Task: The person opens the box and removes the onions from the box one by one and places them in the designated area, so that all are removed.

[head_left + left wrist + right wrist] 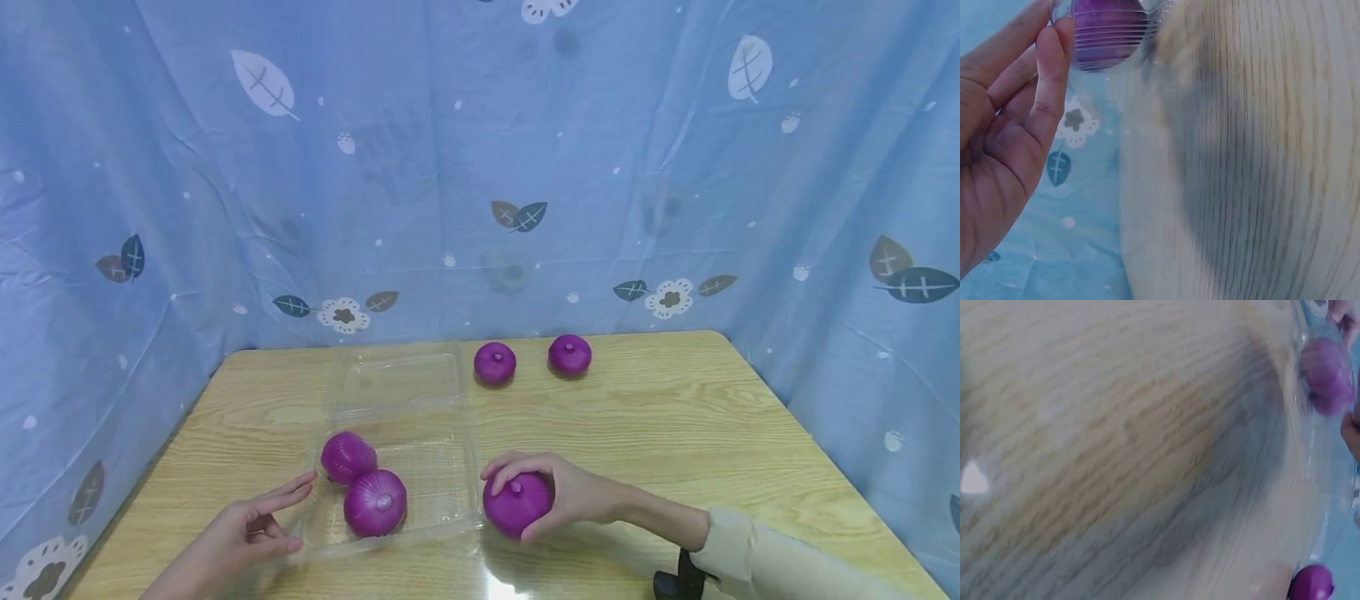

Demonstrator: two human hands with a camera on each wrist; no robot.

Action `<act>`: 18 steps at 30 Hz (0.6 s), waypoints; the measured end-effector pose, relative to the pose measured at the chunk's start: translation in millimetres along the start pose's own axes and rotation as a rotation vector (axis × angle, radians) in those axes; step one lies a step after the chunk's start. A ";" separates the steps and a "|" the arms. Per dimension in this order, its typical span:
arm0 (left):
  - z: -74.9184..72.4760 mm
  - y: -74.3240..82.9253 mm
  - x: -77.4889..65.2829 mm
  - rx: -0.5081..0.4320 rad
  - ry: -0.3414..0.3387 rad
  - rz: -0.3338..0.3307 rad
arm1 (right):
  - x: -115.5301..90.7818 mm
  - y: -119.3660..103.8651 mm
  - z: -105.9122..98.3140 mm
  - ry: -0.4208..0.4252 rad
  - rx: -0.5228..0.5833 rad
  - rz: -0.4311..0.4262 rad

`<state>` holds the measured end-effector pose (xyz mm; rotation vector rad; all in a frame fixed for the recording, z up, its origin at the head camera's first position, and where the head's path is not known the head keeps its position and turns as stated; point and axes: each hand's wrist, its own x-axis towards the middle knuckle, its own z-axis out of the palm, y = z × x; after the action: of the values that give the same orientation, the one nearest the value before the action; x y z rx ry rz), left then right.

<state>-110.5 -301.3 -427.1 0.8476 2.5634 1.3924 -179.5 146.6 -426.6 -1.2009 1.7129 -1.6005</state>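
A clear plastic clamshell box [438, 529] lies with its lid folded back, holding two purple onions [377, 502] in its left side. At the box's left side is my left hand [243, 533], index finger and thumb spread apart at the wall. The left wrist view has those fingertips [1054, 53] at the clear edge, with an onion [1107, 31] behind the ribbed plastic. My right hand [551, 492] grips another purple onion [517, 507], thumb and fingers curved round it, just right of the box. The right wrist view shows part of that hand [1350, 434] at its edge.
Two more purple onions, one on the left [495, 364] and one on the right [570, 356], sit at the back of the wood-grain table [637, 417]. The clear lid [405, 382] lies flat behind the box. A blue patterned curtain [450, 167] surrounds the table's back and sides.
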 end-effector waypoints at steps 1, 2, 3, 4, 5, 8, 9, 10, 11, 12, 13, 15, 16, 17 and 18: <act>-0.1 -0.3 0.2 -0.002 -0.003 0.000 | -1.4 2.0 -2.1 -0.007 0.006 0.010; -0.3 -0.6 0.7 -0.004 -0.005 0.001 | -2.6 4.0 -4.4 -0.013 0.009 0.020; -0.5 -0.7 0.9 -0.008 -0.008 -0.011 | -3.6 5.7 -6.7 -0.017 0.011 0.035; -0.6 -0.6 1.0 -0.009 -0.007 -0.016 | -4.0 7.8 -9.3 -0.021 0.007 0.041; -0.8 -0.4 1.1 -0.010 -0.005 -0.022 | -4.3 9.6 -11.8 -0.022 0.003 0.050; -1.1 -0.2 0.7 -0.013 -0.002 -0.026 | -3.2 15.2 -19.6 -0.014 -0.014 0.070; -0.9 0.0 0.2 -0.014 0.001 -0.029 | -2.3 17.0 -22.2 -0.010 -0.020 0.077; -0.7 0.1 0.0 -0.015 0.003 -0.021 | -1.4 18.7 -24.9 -0.005 -0.030 0.076; -0.6 -0.2 0.2 -0.016 0.004 -0.010 | -0.6 20.1 -27.4 0.003 -0.036 0.083; -0.2 -0.4 0.2 -0.015 0.006 -0.001 | 0.4 21.5 -30.1 0.010 -0.045 0.080; 0.3 -0.5 0.2 -0.016 0.008 0.006 | 1.3 22.9 -32.5 0.018 -0.054 0.084; 0.7 -0.8 0.5 -0.016 0.009 0.014 | 3.2 25.6 -37.0 0.036 -0.073 0.090; 0.9 -1.4 0.7 -0.019 0.008 0.014 | 4.5 26.7 -39.0 0.047 -0.083 0.090; 0.9 -1.6 0.8 -0.018 0.008 0.012 | 5.9 28.1 -41.1 0.057 -0.090 0.095; 1.0 -1.2 0.5 -0.019 0.009 0.004 | 7.4 29.6 -43.3 0.065 -0.100 0.097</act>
<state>-111.1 -300.8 -428.5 0.8466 2.5517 1.4228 -226.9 160.4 -445.6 -1.1052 1.8824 -1.5278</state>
